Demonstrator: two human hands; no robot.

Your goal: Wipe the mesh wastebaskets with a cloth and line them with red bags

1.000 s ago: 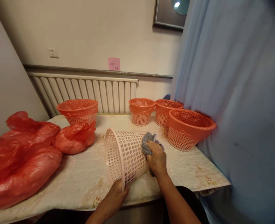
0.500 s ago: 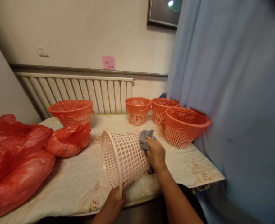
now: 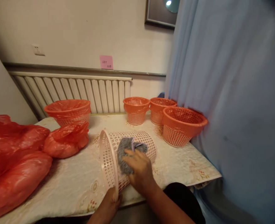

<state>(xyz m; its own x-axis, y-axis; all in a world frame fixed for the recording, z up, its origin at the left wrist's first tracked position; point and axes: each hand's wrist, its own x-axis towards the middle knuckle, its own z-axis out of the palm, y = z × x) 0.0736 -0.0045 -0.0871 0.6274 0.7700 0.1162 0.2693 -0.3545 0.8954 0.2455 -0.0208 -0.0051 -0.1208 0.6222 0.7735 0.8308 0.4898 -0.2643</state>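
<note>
A: Where is the pale pink, round plastic basket with the lattice wall [image 3: 148,141] placed?

B: It is laid on its side at the middle of the worktop [image 3: 74,180], which is covered by a cream patterned cloth. Its rim is gripped at the near left by the left hand [image 3: 107,207], with the fingers closed around it; some fingertips are hidden. Against the wall, a fuzzy grey cloth [image 3: 125,152] is pressed by the right hand [image 3: 140,171], its fingers half curled over the fabric.

A: What could go wrong?

B: A roll or swivel seems the main risk, since the wall is round and only one grip is seen at the rim. It could be caused by a push made off-centre. The fuzzy fabric could also be snagged on the lattice holes, and the rim could be slipped over the near edge if the grip were loosened.

A: Could anything else be struck?

B: The orange-red mesh basket with a red plastic liner [image 3: 178,135] at the right could be bumped if the base were swung far; a gap is left between them now.

A: Which way is it pointed?

B: The open mouth is turned left, the narrower base right. The long axis is run roughly left to right, with the base slightly farther away.
</note>
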